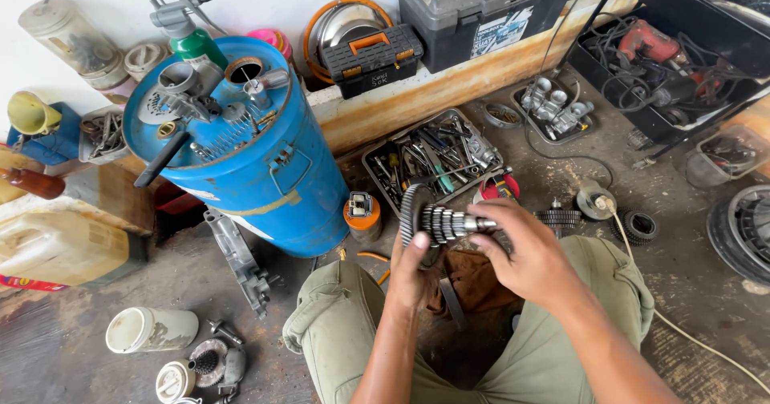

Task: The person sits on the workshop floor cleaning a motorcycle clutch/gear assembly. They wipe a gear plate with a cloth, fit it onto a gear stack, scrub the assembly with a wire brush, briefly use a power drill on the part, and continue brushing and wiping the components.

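Nearest to the camera were your two knees in olive trousers (345,332), with your forearms coming up between them. Your left hand (413,272) was closed from below around the gear shaft (441,221), the thumb pressed up against the large toothed wheel at its left end. Your right hand (525,252) came from the right side and gripped the other end of the same shaft, with the fingertips (491,216) curled over the smaller gears. So the shaft lay almost level between both hands, above your lap and above a brown rag (473,280) that lay on the floor between your legs.

Just behind the shaft stood a small orange can (363,216), and to the right of it a red tape measure (499,186). A little further you had a flat tray of hand tools (433,159). To the left stood the blue drum (241,147), its top covered with small metal parts. Against the wall were a small black toolbox with orange latches (373,58) and a bigger grey toolbox (481,15).
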